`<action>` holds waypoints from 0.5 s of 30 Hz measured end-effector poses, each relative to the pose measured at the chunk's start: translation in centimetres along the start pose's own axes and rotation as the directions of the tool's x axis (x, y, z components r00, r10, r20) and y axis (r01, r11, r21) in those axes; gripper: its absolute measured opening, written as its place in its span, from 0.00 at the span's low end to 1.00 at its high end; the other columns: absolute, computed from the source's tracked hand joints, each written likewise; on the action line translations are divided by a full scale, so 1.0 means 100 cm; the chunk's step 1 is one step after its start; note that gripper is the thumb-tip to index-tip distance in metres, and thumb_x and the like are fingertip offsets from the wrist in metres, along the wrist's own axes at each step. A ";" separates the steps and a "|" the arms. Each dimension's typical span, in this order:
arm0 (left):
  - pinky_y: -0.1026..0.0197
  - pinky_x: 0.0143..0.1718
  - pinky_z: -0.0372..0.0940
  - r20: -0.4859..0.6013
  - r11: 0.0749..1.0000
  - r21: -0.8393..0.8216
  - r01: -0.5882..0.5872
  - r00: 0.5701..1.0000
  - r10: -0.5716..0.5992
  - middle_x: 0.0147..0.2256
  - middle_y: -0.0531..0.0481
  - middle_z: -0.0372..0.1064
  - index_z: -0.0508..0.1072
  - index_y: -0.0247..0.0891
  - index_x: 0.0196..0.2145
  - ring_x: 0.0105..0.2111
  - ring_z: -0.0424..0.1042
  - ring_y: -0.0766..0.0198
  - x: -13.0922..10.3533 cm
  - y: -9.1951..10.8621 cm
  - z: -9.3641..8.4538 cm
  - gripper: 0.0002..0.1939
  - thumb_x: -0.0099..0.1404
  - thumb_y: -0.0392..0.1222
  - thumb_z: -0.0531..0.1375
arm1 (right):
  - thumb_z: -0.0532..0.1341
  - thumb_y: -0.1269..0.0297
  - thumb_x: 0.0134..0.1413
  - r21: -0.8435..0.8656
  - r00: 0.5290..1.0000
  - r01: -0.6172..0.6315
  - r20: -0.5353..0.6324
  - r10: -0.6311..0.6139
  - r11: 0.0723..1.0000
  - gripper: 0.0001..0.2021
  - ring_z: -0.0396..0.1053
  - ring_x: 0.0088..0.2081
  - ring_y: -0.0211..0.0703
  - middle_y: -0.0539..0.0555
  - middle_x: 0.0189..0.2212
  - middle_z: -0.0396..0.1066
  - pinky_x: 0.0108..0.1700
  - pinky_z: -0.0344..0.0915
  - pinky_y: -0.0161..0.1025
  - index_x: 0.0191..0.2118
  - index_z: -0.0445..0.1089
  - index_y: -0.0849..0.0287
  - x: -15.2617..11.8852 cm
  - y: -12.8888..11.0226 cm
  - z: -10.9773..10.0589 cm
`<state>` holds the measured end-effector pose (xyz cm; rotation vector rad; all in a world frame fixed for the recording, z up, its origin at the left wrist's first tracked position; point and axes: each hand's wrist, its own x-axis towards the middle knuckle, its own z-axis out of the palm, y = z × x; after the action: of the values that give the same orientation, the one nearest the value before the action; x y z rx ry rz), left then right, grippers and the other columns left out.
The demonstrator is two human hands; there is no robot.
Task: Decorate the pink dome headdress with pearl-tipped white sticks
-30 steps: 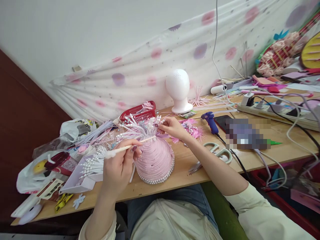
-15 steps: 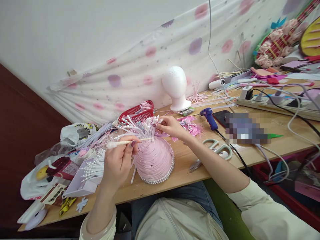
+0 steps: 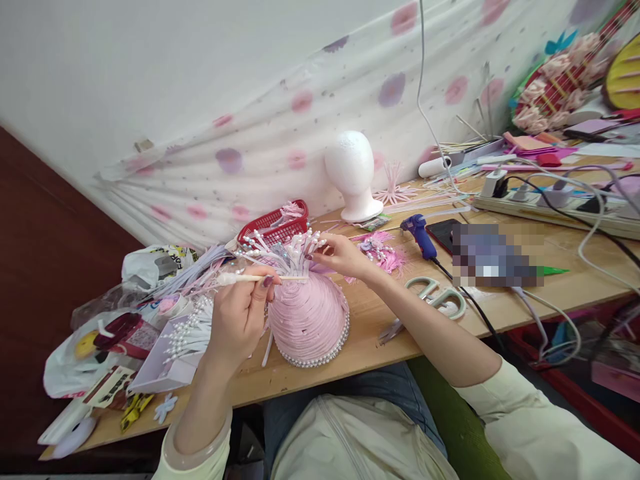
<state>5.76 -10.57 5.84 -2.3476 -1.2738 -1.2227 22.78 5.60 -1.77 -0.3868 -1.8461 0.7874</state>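
Observation:
A pink dome [image 3: 307, 320], wrapped in cord-like strands and edged with silvery beads, stands on the table before me. White pearl-tipped stems [image 3: 285, 250] fan out from its top. In my left hand [image 3: 237, 313] is a thin pale stick [image 3: 241, 277] with a whitish lump on its rear end. The stick lies level, its far tip at the base of the stems. My right hand [image 3: 345, 255] pinches at the right side of the stems, fingertips closed among them; exactly which stem it holds is hidden.
A white foam head [image 3: 350, 173] and a red basket [image 3: 273, 233] stand behind. To the right lie scissors [image 3: 433, 297], a blue glue gun [image 3: 419, 237] and a power strip [image 3: 560, 210] with cables. A white box [image 3: 167, 370] of pearl stems sits left, beside plastic bags [image 3: 65, 360].
The stick in my left hand has levelled slightly, its tip still at the stem bases. My right hand stays at the stems with only a small finger shift.

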 end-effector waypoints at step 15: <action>0.69 0.24 0.60 -0.003 1.000 -0.020 0.024 1.000 -0.024 0.25 0.55 0.66 0.70 0.37 0.35 0.21 0.65 0.73 -0.014 -0.002 -0.002 0.11 0.72 0.35 0.50 | 0.60 0.72 0.50 0.003 0.993 0.105 -0.062 -0.105 0.994 0.06 0.72 0.33 0.41 0.50 0.29 0.76 0.39 0.66 0.35 0.30 0.75 0.60 -0.002 0.000 0.006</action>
<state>5.07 -11.40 4.90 -2.3494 -1.2989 -1.2517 22.26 5.29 -2.03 -0.3043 -1.7908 0.7020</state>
